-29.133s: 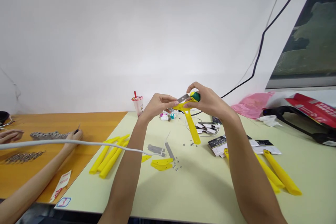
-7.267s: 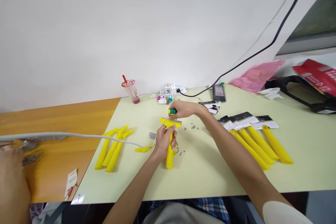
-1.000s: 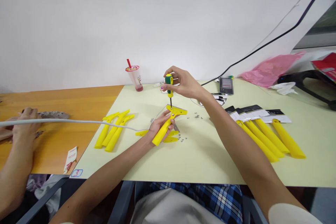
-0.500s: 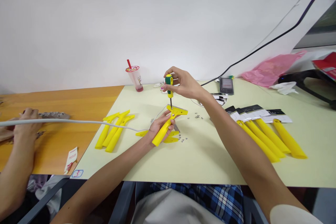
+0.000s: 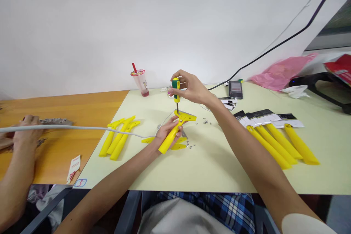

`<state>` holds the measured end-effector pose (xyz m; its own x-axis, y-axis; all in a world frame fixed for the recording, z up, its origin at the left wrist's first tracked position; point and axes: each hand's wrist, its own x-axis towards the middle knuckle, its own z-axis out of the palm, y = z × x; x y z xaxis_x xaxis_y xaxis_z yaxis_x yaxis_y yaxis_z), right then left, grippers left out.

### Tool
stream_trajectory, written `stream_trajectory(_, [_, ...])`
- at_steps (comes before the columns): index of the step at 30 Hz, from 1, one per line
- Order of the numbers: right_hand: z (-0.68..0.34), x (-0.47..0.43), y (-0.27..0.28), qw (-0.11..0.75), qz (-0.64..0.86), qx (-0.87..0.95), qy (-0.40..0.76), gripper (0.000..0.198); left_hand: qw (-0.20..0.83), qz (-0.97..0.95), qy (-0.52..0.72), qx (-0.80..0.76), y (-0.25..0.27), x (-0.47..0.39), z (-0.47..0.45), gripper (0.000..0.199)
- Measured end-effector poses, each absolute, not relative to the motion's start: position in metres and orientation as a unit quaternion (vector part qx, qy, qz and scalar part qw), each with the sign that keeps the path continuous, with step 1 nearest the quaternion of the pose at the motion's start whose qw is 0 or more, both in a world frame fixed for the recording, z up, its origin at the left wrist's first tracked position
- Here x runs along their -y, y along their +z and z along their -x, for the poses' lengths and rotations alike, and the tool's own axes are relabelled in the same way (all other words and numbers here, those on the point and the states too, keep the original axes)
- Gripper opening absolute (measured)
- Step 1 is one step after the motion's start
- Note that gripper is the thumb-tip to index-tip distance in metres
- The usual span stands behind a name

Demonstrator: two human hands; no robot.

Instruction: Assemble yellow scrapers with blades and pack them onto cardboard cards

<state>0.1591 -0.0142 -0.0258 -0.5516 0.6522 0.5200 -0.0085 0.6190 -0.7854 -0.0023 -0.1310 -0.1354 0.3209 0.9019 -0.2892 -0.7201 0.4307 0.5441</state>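
Observation:
My left hand is closed around the handle of a yellow scraper, its wide head pointing away from me with a grey strip along the far edge. My right hand pinches a green and yellow screwdriver from above. The screwdriver stands upright, its tip on the left part of the scraper's head. Below my left hand lie flat yellow plates, partly hidden by it. Small screws or nuts are scattered beside them, with another loose group farther right.
Several yellow handles lie to the left. Packaged yellow scrapers lie right. A cup with a red straw stands near the wall. A grey cable crosses the left side. Another person's hand rests at the wooden table.
Almost nothing differs. Both hands, the scraper and the screwdriver hold nearly the same places, while the whole view has shifted very slightly.

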Motion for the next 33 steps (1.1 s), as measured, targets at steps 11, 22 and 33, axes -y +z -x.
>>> stream_trajectory(11, [-0.162, 0.013, -0.027, 0.431, 0.218, 0.772, 0.413, 0.044, 0.796, -0.188, 0.501, -0.282, -0.134, 0.130, 0.005, 0.035])
stream_trajectory(22, [-0.161, 0.016, -0.026, 0.400, 0.214, 0.790, 0.413, 0.044, 0.762, -0.256, 0.468, -0.368, -0.154, 0.112, 0.007, 0.044])
stream_trajectory(33, [-0.158, 0.025, -0.023, 0.401, 0.210, 0.796, 0.402, 0.045, 0.735, -0.296, 0.461, -0.400, -0.152, 0.113, 0.005, 0.050])
